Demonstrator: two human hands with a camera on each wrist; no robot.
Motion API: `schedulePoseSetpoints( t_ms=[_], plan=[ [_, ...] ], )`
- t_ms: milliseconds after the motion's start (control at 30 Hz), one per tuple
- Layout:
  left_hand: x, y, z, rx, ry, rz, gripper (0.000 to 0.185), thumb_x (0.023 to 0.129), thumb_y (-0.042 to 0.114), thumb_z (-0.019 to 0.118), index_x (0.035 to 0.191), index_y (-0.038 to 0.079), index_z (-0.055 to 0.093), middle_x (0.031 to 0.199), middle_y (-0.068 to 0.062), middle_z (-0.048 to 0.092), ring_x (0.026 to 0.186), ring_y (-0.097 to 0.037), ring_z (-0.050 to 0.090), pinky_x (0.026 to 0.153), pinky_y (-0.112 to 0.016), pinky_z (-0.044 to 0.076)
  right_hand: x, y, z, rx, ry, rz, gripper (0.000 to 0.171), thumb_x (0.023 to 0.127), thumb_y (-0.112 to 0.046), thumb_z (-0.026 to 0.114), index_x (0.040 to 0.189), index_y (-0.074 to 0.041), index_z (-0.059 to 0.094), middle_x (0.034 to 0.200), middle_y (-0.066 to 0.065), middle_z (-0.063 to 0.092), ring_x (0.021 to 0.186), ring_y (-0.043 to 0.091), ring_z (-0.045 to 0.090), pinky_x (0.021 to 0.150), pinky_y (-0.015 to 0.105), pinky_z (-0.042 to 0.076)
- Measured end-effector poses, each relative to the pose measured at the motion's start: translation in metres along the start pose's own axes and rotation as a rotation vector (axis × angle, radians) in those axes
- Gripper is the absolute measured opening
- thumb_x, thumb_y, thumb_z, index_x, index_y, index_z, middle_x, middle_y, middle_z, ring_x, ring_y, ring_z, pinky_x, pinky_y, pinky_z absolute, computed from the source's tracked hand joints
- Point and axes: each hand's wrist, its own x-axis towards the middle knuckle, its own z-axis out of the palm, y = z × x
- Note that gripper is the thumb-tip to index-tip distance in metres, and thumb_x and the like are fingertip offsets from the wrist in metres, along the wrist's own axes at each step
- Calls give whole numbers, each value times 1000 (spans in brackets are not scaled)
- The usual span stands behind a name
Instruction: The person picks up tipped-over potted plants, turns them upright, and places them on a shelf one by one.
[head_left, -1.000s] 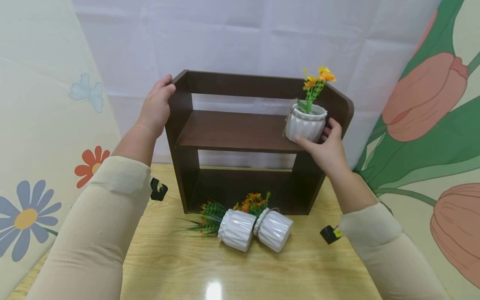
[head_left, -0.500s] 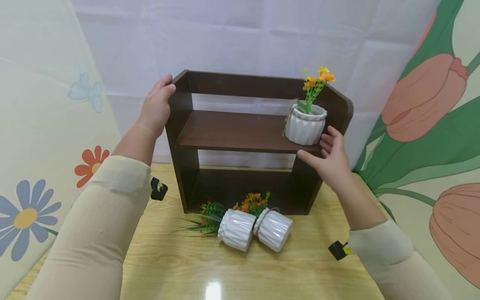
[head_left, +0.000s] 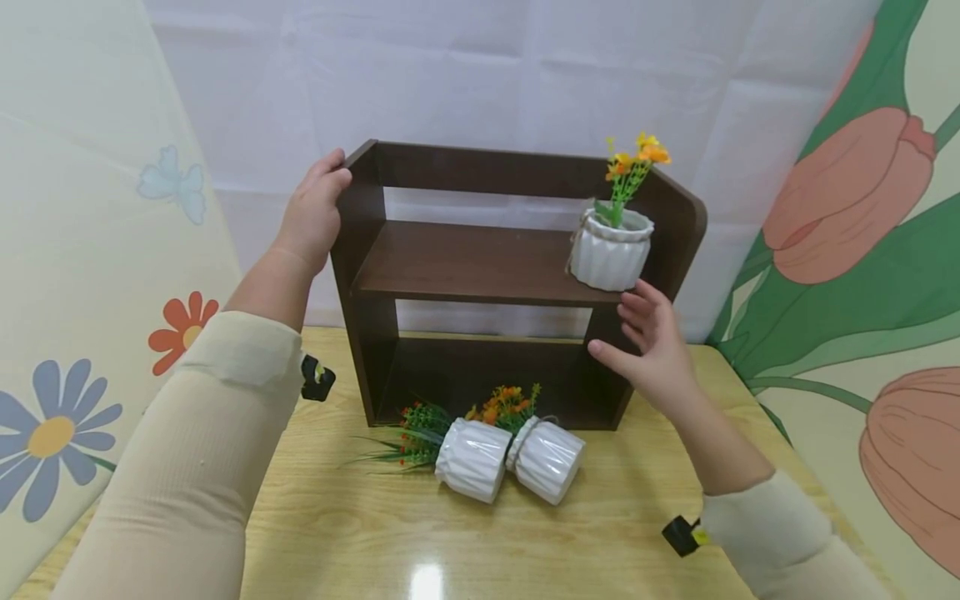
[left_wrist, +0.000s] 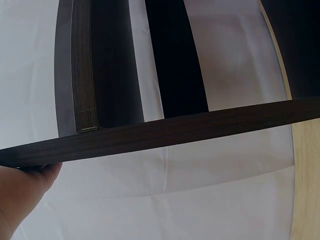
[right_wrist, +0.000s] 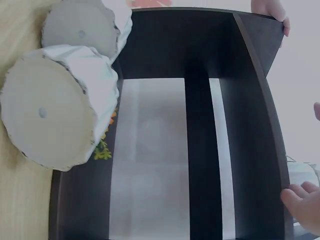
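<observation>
A dark brown wooden shelf stands on the table against the back wall. My left hand grips the top of its left side panel, and the thumb shows under the panel edge in the left wrist view. A white ribbed pot with orange and yellow flowers stands upright at the right end of the middle board. My right hand hovers just below that pot in front of the right side panel, with its fingers spread and holding nothing.
Two more white ribbed pots lie on their sides on the wooden table in front of the shelf, their flowers pointing toward it. Flower-printed panels stand at the left and right.
My right hand has let go of the pot on the middle board and drawn back and down, now open. The pot stays upright. The left hand has not moved.
</observation>
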Motion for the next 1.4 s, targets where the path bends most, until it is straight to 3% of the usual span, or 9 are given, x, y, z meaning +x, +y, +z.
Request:
schedulePoseSetpoints(
  t_ms=[267, 667, 1400],
  plan=[
    [0, -1, 0, -6, -8, -4, 54, 104, 43, 22, 157, 33, 18, 166, 11, 11, 153, -16, 10, 124, -45, 13, -9, 13, 7, 107, -82, 58, 89, 87, 2, 67, 155, -7, 10, 154, 20, 30, 142, 34, 35, 115, 50, 31],
    [-1, 0, 1, -2, -1, -9, 54, 104, 42, 22, 157, 33, 19, 166, 11, 12, 152, -15, 11, 124, -43, 13, -22, 39, 22, 126, -197, 95, 89, 87, 2, 68, 154, -4, 10, 154, 27, 28, 142, 42, 32, 114, 55, 30],
    [0, 0, 1, 16, 8, -2, 54, 104, 42, 22, 157, 34, 20, 165, 11, 12, 152, -15, 12, 123, -44, 14, -44, 83, 50, 105, -332, 39, 88, 81, -2, 76, 149, 6, 19, 146, 35, 36, 135, 52, 38, 110, 60, 35]
  ],
)
